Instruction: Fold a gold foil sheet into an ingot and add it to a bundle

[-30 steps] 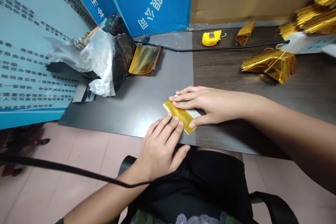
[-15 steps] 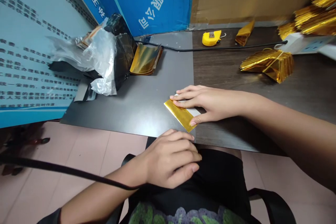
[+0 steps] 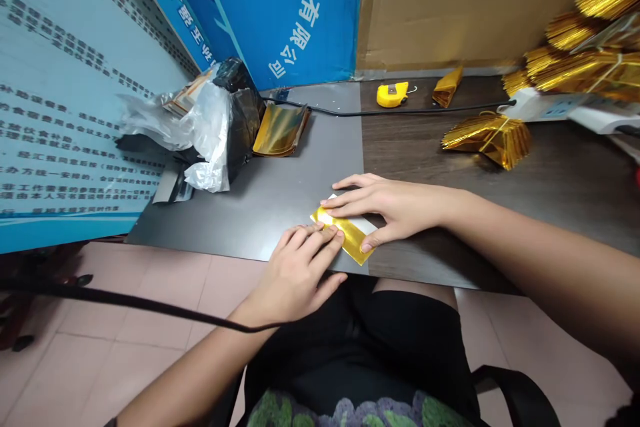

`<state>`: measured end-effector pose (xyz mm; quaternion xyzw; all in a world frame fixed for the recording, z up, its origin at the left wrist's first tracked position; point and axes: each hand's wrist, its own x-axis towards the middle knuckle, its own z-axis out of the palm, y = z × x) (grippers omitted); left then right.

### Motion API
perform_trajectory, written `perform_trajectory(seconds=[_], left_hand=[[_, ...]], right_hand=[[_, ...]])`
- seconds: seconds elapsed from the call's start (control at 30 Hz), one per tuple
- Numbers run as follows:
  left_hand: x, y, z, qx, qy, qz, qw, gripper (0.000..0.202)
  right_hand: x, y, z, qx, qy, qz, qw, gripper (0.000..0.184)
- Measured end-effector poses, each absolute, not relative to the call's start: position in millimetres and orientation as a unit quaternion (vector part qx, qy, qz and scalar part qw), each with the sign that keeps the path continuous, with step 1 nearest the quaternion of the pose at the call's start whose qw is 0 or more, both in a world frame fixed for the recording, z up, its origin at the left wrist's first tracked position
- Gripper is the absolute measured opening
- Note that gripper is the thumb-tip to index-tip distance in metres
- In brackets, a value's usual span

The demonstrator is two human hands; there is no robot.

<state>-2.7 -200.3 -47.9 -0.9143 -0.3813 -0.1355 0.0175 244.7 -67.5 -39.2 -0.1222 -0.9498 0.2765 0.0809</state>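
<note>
Two hands on a gold sheet

The sheet (image 3: pixel 354 241) lies flat near the front edge of the desk (image 3: pixel 295 190), mostly on the grey part, its right end reaching over the seam onto the woodgrain. It sits at a slant, gold towards the person, with a white strip (image 3: pixel 363 222) along the far side.

The left hand (image 3: pixel 293 273) comes in from the front, palm down. Its fingers are stretched out side by side, tips on the near edge of the gold, thumb held apart and off the sheet; they grip nothing. The right hand (image 3: pixel 393 203) reaches in from the right, fingers spread and unclosed: some lie over the far left part of the sheet, and the thumb rests on the gold by its right end.

Behind the hands, a stack (image 3: pixel 280 130) of gold sheets leans beside a black bundle (image 3: pixel 243 113), with a clear bag (image 3: pixel 213 123) to its left. Along the back are a yellow tape measure (image 3: pixel 391 95) and a folded gold piece (image 3: pixel 447 88), near a black cord (image 3: pixel 430 111) that runs to a white block (image 3: pixel 537 107). A tied gold bundle (image 3: pixel 487 140) lies in front of the cord, and more gold bundles (image 3: pixel 580 73) are heaped at the far right
</note>
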Motion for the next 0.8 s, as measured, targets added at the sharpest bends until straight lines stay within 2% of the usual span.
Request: perform_trajectory(seconds=[0.1,0.2,0.37,0.6,0.8], left_hand=[[-2,-204,-50,-0.91,-0.381,-0.159,0.026,0.042],[-2,-205,-52,-0.906,-0.382,-0.179,0.032,0.038],[-4,-204,-52,-0.902,-0.39,-0.185,0.016,0.038],[-18,-199,-44,-0.889,-0.423,-0.177,-0.015,0.036],[-19,-177,-32,-0.847,-0.518,-0.113,-0.049,0.037]], right_hand=[[245,-71,-36,-0.1,-0.952,0.28,0.071,0.074],[244,-74,-37,-0.091,-0.96,0.257,0.068,0.059],[239,-79,-40,-0.087,-0.972,0.186,0.116,0.044],[234,-85,-33,-0.131,-0.975,0.083,0.158,0.036],[229,-84,-39,-0.138,-0.968,0.095,0.184,0.035]])
